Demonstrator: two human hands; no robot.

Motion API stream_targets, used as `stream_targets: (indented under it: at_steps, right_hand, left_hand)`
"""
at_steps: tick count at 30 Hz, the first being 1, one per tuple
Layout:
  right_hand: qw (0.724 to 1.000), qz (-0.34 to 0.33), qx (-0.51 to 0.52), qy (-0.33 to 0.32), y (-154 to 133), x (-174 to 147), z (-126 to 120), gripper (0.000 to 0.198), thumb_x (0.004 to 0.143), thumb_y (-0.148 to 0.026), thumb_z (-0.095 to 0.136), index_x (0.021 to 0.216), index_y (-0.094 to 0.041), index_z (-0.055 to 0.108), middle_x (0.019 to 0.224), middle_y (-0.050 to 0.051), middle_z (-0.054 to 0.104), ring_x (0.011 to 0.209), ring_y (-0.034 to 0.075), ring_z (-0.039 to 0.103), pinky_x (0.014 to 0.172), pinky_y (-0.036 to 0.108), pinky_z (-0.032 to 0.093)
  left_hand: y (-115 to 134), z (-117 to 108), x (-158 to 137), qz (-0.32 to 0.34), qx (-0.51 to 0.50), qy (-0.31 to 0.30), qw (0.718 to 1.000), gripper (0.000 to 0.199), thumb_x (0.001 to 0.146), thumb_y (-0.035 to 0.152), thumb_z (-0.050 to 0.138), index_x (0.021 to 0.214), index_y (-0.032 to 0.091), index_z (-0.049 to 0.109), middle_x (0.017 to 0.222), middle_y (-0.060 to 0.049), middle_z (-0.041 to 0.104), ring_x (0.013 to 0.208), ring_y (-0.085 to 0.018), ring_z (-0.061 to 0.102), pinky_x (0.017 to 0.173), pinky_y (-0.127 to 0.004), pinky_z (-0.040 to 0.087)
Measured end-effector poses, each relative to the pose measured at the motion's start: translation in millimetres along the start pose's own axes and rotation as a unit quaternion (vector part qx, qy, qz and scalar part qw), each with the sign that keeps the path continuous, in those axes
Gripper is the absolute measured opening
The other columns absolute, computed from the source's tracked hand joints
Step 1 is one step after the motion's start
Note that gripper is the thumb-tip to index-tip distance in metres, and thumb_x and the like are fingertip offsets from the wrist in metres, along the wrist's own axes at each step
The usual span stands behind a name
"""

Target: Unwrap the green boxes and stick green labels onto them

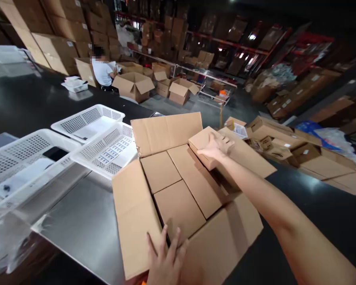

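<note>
A large open carton (pixel 133 213) stands before me with its flaps folded out. Several small cardboard boxes (pixel 179 209) lie packed side by side inside it. At the carton's far right, my right hand (pixel 216 146) grips another small cardboard box (pixel 203 152), which sits tilted and higher than the others, beside a dark gap. The thumb and fingers spread over its top. My left hand (pixel 167 257) rests with fingers apart at the near edge, touching the carton's flap and the nearest small box.
White perforated baskets (pixel 89 118) stand left of the carton, one holding a sheet of labels (pixel 115 150), another a dark phone (pixel 55 153). Open cartons (pixel 133 85) and a seated person (pixel 103 71) are beyond the table. More cardboard (pixel 323 166) lies at right.
</note>
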State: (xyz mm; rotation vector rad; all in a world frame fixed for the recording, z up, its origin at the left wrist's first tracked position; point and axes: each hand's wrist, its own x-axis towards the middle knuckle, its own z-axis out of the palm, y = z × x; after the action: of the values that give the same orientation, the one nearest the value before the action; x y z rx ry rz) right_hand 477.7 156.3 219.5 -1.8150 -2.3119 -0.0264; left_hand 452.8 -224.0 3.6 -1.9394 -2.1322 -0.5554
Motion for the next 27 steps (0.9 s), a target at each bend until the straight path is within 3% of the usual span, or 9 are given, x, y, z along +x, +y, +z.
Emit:
stream_targets:
  at_steps: [4, 7, 10, 15, 20, 23, 27]
  right_hand:
    - [0.998, 0.044, -0.022, -0.044, 7.6, 6.8, 1.2, 0.118, 0.053, -0.068, 0.080, 0.153, -0.028, 0.031, 0.144, 0.028, 0.041, 0.131, 0.049, 0.038, 0.100, 0.061, 0.025]
    - [0.998, 0.037, -0.008, -0.047, 13.4, 6.6, -4.0, 0.114, 0.055, -0.068, 0.078, 0.152, -0.029, 0.031, 0.145, 0.026, 0.041, 0.132, 0.046, 0.039, 0.101, 0.057, 0.027]
    - [0.998, 0.026, -0.001, -0.062, 13.2, 6.3, -7.3, 0.114, 0.054, -0.067, 0.079, 0.151, -0.028, 0.033, 0.146, 0.027, 0.038, 0.133, 0.048, 0.038, 0.103, 0.058, 0.026]
    - [0.996, 0.023, 0.037, -0.074, 18.8, 16.2, -6.6, 0.121, 0.049, -0.067, 0.083, 0.152, -0.027, 0.033, 0.143, 0.025, 0.040, 0.130, 0.048, 0.039, 0.103, 0.060, 0.030]
    - [0.992, 0.022, 0.097, -0.081, 30.5, 30.5, 12.3, 0.116, 0.052, -0.065, 0.084, 0.152, -0.032, 0.036, 0.143, 0.017, 0.046, 0.133, 0.044, 0.039, 0.102, 0.057, 0.037]
    - [0.992, 0.020, 0.116, -0.042, 27.7, 34.9, 30.6, 0.116, 0.054, -0.062, 0.085, 0.153, -0.029, 0.037, 0.145, 0.018, 0.044, 0.134, 0.047, 0.038, 0.104, 0.061, 0.033]
    - [0.987, -0.117, 0.108, -0.012, 18.3, 41.2, 50.1, 0.103, 0.064, -0.070, 0.077, 0.152, -0.029, 0.041, 0.161, 0.014, 0.028, 0.147, 0.046, 0.019, 0.115, 0.065, 0.020]
  left_hand:
    - [-4.0, 7.1, -1.6, 0.033, -0.009, 0.054, 0.998, 0.062, 0.066, 0.054, 0.083, 0.126, 0.041, 0.070, 0.138, -0.002, 0.066, 0.156, -0.040, -0.010, 0.116, -0.080, -0.011]
    - [-8.2, 8.3, -3.0, 0.054, 0.003, 0.081, 0.995, 0.048, 0.073, 0.037, 0.082, 0.119, 0.040, 0.073, 0.129, -0.001, 0.072, 0.156, -0.041, -0.004, 0.117, -0.079, -0.007]
    - [-9.1, 10.3, -5.8, 0.045, 0.014, 0.084, 0.995, 0.047, 0.072, 0.024, 0.083, 0.115, 0.041, 0.074, 0.123, -0.001, 0.074, 0.156, -0.042, 0.001, 0.115, -0.084, 0.003]
    - [-8.9, 12.6, -10.9, 0.026, 0.017, 0.076, 0.997, 0.032, 0.073, 0.038, 0.084, 0.105, 0.039, 0.078, 0.117, -0.003, 0.076, 0.155, -0.041, 0.005, 0.117, -0.082, 0.010]
    - [-8.0, 14.0, -15.3, 0.025, 0.017, 0.080, 0.996, 0.040, 0.070, 0.035, 0.087, 0.107, 0.044, 0.076, 0.114, -0.001, 0.077, 0.154, -0.042, 0.008, 0.114, -0.084, 0.013]
    - [-6.8, 11.2, -19.0, 0.018, 0.013, 0.025, 0.999, 0.046, 0.066, 0.043, 0.089, 0.111, 0.041, 0.076, 0.118, -0.003, 0.076, 0.154, -0.043, 0.001, 0.114, -0.085, 0.009]
    - [-8.2, 6.2, -21.7, 0.028, 0.003, -0.038, 0.999, 0.070, 0.054, 0.054, 0.092, 0.119, 0.037, 0.074, 0.124, -0.008, 0.073, 0.153, -0.044, -0.009, 0.113, -0.085, -0.001]
